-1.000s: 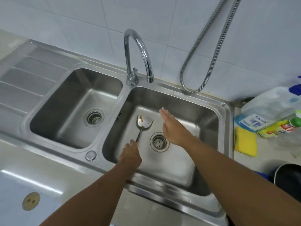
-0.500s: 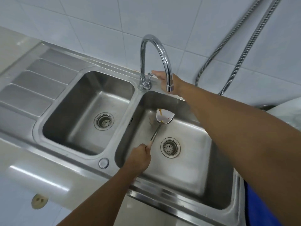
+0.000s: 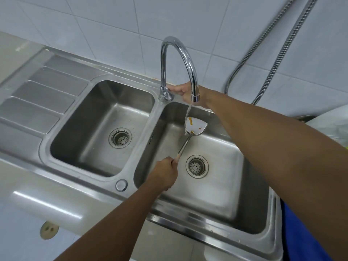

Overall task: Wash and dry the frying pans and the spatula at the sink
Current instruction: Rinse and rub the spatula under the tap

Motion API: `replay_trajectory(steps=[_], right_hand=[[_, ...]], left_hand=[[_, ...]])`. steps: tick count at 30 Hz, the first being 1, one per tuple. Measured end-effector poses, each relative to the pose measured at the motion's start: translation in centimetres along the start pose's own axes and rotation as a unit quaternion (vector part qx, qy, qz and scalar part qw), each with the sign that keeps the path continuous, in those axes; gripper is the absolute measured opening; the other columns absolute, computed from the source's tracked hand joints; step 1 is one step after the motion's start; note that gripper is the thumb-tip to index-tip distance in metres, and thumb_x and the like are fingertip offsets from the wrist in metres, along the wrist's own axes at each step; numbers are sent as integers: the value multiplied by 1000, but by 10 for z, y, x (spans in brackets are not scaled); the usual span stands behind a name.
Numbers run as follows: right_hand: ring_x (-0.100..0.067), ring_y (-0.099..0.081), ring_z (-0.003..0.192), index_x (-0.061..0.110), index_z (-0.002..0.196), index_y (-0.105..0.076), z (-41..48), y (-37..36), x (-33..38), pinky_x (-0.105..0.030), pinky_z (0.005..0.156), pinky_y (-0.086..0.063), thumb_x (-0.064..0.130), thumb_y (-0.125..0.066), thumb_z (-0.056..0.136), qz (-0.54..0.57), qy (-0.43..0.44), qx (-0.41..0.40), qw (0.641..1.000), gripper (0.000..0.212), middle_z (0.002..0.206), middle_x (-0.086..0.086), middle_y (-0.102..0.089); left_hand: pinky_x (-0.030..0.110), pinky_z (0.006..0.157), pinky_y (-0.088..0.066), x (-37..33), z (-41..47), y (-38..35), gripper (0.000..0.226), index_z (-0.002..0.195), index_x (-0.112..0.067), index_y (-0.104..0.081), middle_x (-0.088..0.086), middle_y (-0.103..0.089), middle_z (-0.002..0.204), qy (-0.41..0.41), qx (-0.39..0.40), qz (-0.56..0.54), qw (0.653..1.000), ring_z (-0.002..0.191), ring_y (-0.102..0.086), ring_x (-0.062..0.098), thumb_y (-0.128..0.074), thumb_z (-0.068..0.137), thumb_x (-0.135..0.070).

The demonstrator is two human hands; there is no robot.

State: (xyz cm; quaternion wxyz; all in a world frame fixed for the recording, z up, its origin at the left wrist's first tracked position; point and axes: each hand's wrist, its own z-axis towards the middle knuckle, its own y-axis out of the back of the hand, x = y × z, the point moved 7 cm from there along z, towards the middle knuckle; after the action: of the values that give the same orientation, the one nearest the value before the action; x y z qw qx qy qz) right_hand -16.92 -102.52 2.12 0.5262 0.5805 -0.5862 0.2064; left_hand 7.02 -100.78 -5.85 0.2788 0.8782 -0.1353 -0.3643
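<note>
Just beneath curved, shiny chrome faucet, brown-streaked flat steel spatula.

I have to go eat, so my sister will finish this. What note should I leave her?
Left hand grips the spatula by its handle, blade under the spout over the right basin.
Right hand holds the tap lever; a thin stream hits the blade.
Done: water on; brown stains on the blade.
Left: wash and dry the spatula, then the frying pans, not in view.
</note>
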Motion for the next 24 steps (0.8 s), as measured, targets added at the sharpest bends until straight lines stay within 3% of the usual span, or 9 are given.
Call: replay_trajectory(steps=[3, 5, 8, 10, 12, 14, 16, 20, 24], right_hand=[[2, -45, 135, -8, 155, -14, -4, -6, 0, -3, 102, -34, -12, -46, 87, -67, 4, 64, 996, 75, 164, -11, -10], [-14, -29, 150, -5, 157, -11, -9, -2, 7, 4, 97, -28, -15, -41, 90, -83, 12, 53, 995, 73, 166, -12, -8], [-16, -25, 152, 0, 158, -20, -13, -1, 5, -14, 113, -22, -23, -29, 91, -122, 9, 21, 992, 71, 166, -14, -18], [-3, -58, 124, 11, 152, -43, -17, 3, -4, -20, 103, -46, -23, -31, 84, -112, 7, -72, 991, 78, 155, -10, -46], [-3, -71, 91, 15, 133, -65, -34, 3, -22, -26, 67, -55, -14, -37, 85, -49, -49, -204, 977, 62, 128, -12, -69], [-3, -68, 83, 10, 108, -70, -59, -9, -42, -25, 66, -47, -2, -42, 94, -23, -89, -316, 944, 33, 107, -8, -74], [-12, -63, 97, 11, 117, -66, -80, -29, -74, -18, 75, -47, 5, -45, 97, -4, -133, -363, 922, 30, 117, -6, -69], [-27, -70, 95, 7, 110, -69, -105, -88, -134, -42, 88, -59, 26, -61, 93, 114, -260, -286, 915, 27, 104, -10, -73], [-21, -75, 79, -1, 121, -65, -112, -119, -138, -29, 68, -61, 20, -68, 96, 296, -228, -238, 897, 33, 98, -16, -76]], left_hand=[[41, 57, -63, -2, 0, 2, 40, 118, -6, -60, 16, -64, 101, 1, 5, 7, 1000, 61, -62, 23, -35, 111, -37], [44, 60, -64, -2, -1, 3, 38, 120, -6, -59, 18, -66, 102, 4, 10, 6, 1000, 62, -63, 24, -36, 111, -35], [42, 59, -64, -3, -2, 5, 37, 119, -6, -59, 17, -66, 101, 3, 6, 8, 1000, 62, -63, 23, -36, 111, -33], [38, 55, -62, -4, -2, 7, 37, 117, -5, -60, 16, -68, 98, 1, 1, 8, 1000, 59, -63, 22, -37, 111, -34], [38, 57, -63, -5, -3, 9, 36, 116, -4, -60, 16, -69, 97, 3, 0, 0, 1000, 63, -69, 25, -38, 111, -32], [44, 65, -65, -5, -4, 9, 35, 116, -4, -59, 16, -69, 99, 8, 5, -16, 1000, 71, -75, 29, -40, 111, -32], [44, 68, -65, -5, -6, 9, 36, 115, -5, -58, 16, -69, 99, 9, 10, -35, 999, 62, -73, 24, -41, 111, -36], [40, 65, -63, -6, -12, 7, 35, 113, -7, -58, 14, -70, 101, -2, 2, -36, 999, 49, -67, 18, -40, 110, -37], [37, 61, -62, -8, -23, -2, 28, 114, -9, -55, 14, -70, 101, -13, 21, -61, 998, 55, -67, 21, -41, 111, -33]])
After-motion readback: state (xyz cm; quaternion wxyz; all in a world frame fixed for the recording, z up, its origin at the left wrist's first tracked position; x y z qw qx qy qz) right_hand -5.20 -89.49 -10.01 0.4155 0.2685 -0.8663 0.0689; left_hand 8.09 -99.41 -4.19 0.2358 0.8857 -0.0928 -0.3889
